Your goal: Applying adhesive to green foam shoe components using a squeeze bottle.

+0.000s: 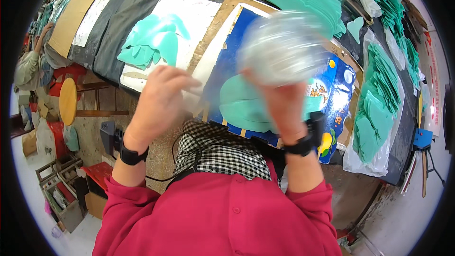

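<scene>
Left hand [161, 97]: my grip loose, fingers half curled, holding nothing, raised over the worktop [118, 33]. Green sheet [246, 106]: flat on the blue board [232, 61], below and between both hands. Right hand [284, 99]: grip closed on a blurred clear bundle [282, 47], seemingly lifted for handling.
</scene>
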The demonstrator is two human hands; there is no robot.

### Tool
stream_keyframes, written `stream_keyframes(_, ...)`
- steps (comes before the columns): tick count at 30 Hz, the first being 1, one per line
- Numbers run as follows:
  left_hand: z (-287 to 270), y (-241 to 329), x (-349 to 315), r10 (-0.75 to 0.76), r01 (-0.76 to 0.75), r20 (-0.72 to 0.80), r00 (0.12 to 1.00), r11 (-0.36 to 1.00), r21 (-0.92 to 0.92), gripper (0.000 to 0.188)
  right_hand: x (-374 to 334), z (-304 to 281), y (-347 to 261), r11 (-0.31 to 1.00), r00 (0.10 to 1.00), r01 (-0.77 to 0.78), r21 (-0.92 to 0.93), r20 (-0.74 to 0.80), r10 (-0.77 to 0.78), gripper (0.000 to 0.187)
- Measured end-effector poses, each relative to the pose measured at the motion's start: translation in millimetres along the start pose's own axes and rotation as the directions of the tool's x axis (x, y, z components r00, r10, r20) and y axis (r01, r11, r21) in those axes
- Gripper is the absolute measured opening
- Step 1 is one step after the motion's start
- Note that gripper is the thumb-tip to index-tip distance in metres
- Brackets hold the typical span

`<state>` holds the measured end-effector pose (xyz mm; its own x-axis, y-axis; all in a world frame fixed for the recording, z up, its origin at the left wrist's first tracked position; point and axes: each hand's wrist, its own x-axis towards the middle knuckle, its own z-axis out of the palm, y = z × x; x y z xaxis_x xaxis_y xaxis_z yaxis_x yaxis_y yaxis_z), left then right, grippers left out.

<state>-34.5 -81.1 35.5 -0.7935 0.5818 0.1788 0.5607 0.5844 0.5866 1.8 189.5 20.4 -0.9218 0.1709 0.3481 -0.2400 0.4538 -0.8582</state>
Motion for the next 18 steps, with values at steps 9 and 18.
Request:
stream_keyframes(9, -55, -40, -19, -0.285, 0.229, -0.200, 0.937, 0.938, -0.260, 0.025, 0, -86, 31, 0.977, 0.950, -0.212, -0.029, -0.242, 0.199, 0.030)
stream_keyframes(18, -74, -34, 33, -0.337, 0.170, -0.233, 0.912, 0.830, -0.532, 0.021, -8, 40, -23, 0.970, 0.966, 0.221, -0.101, 0.157, -0.203, 0.059)
